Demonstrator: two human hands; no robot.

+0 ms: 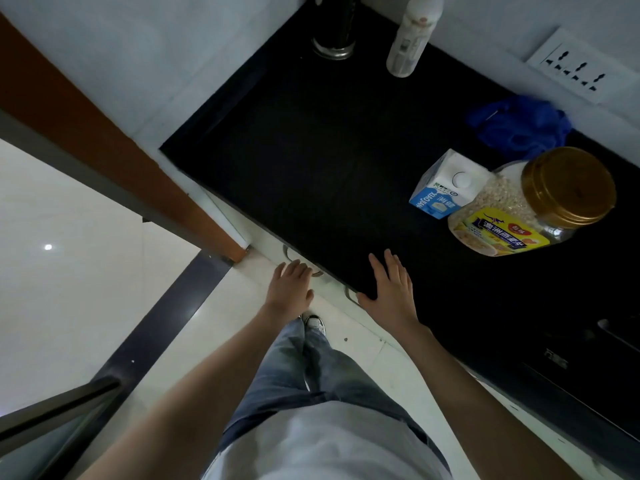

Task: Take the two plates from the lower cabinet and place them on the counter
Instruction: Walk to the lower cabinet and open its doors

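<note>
1. Nearest the camera stands the person, in a pale shirt and jeans with one shoe on the pale tiled floor; both bare forearms reach forward to the near edge of the counter.
2. The left hand hangs just below that near edge, fingers curled down at a metal cabinet handle; its grip looks half bent over the handle, but whether it is actually clenched on it I cannot tell; the cabinet front shows no gap.
3. The right hand lies flat on the counter's near edge, grip released and fingers spread, holding nothing; a second handle sits just below its thumb.
4. The two plates are nowhere in view; presumably they lie inside the lower cabinet beneath the counter; the step in hand is likely opening the door.
5. As a judgement, plates will be stiff, fairly heavy when stacked, smooth and breakable; best taken by opposite rims with thumbs on top, or with a palm under the stack, then set down flat on the bare middle.
6. Towards the right edge stand a milk carton and an oat jar, touching; behind them a blue cloth lies against the wall.
7. At the far edge stand a white bottle and a dark vessel; a wall socket lies beyond.
</note>
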